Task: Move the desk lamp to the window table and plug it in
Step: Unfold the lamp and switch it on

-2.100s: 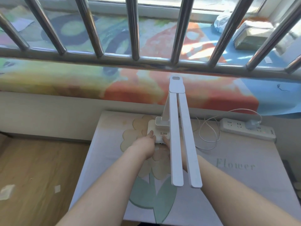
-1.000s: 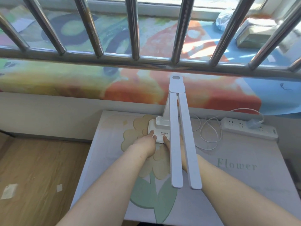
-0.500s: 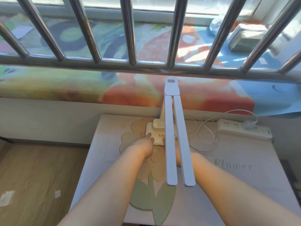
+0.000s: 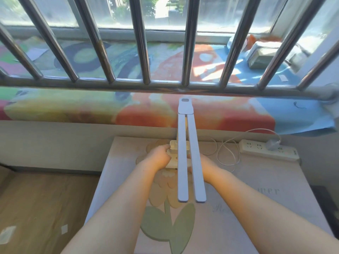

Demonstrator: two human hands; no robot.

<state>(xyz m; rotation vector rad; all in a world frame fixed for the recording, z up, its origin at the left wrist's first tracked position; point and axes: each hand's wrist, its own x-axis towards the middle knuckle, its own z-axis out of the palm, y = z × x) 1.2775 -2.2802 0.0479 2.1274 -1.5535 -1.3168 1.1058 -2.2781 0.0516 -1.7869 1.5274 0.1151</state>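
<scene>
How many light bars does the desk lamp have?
2 on the desk lamp: left bar just right of the left hand, right bar crossing in front of the right hand. None look hidden.

The table cover (image 4: pixel 275 177) shows the letters "wer" (the lamp base (image 4: pixel 172 161) label is too small to read).
</scene>
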